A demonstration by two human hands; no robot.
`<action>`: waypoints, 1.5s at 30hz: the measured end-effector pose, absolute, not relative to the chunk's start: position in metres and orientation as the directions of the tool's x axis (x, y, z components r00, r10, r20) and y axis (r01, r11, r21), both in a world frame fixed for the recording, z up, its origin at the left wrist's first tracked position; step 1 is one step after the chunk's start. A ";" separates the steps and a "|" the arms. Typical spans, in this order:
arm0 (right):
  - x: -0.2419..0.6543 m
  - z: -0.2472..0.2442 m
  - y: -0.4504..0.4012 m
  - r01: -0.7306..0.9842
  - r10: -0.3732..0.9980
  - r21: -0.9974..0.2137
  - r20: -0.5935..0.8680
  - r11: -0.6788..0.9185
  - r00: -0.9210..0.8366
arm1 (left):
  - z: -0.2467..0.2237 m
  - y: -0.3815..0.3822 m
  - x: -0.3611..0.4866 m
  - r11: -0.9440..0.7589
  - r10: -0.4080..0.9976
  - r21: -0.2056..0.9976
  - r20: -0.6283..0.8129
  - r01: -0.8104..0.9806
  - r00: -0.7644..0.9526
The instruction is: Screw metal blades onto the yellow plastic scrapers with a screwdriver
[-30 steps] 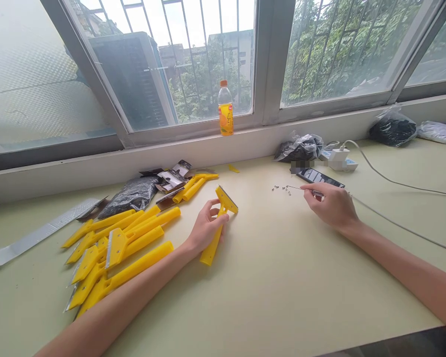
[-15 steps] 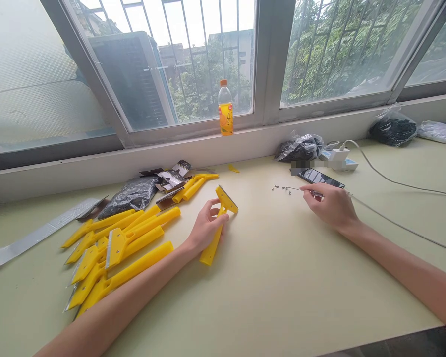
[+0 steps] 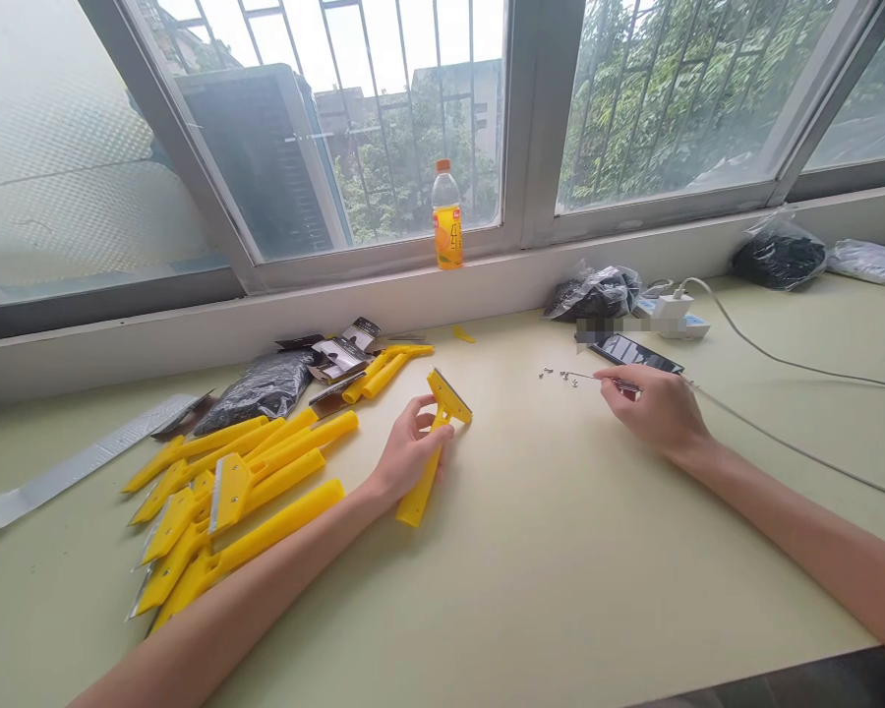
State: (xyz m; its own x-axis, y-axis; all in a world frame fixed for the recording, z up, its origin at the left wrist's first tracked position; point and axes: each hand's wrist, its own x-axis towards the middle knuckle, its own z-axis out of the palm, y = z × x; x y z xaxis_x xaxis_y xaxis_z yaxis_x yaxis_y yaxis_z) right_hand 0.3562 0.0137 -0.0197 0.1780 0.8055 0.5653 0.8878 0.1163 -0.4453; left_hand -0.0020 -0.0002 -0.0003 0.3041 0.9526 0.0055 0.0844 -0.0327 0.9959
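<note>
My left hand (image 3: 413, 452) is closed around the handle of a yellow scraper (image 3: 422, 489), its wide blade head tilted up and away from me. In my right hand (image 3: 656, 408) a slim screwdriver (image 3: 588, 376) is pinched, with its thin metal shaft pointing left. Its tip is among several small screws (image 3: 549, 371) lying loose on the table; whether it touches one I cannot tell. Left of my left forearm lies a pile of yellow scrapers (image 3: 228, 492), blades mostly to the left. My forearm hides part of the nearest one.
Behind the pile are a black plastic bag (image 3: 258, 385), small printed packets (image 3: 339, 349) and yellow handles (image 3: 387, 374). A phone (image 3: 638, 352) and a charger on a power strip (image 3: 697, 326) stand beyond my right hand, with cables running right. A drink bottle (image 3: 447, 221) is on the sill.
The screwdriver tip has shifted slightly to the left among the screws. My left hand and the scraper in it have stayed in place.
</note>
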 end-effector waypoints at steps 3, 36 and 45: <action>0.356 -0.019 0.014 0.879 0.803 -0.457 0.571 0.139 0.170 | 0.000 -0.001 -0.002 -0.033 0.954 0.996 0.006 0.085 0.301; 0.355 -0.018 0.013 0.868 0.799 -0.472 0.576 0.156 0.170 | -0.003 0.001 -0.002 -0.035 0.950 0.997 0.012 0.070 0.311; 0.357 -0.017 0.014 0.873 0.816 -0.476 0.545 0.109 0.196 | 0.001 -0.001 -0.001 -0.023 0.954 0.995 -0.006 0.093 0.300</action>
State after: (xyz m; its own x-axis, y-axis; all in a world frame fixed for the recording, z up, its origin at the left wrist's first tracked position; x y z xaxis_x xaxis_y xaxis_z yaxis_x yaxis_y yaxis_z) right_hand 0.3566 0.0135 -0.0168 0.1957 0.8155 0.5447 0.8727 0.1085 -0.4760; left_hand -0.0015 -0.0005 0.0010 0.3001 0.9539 -0.0060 0.0934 -0.0232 0.9954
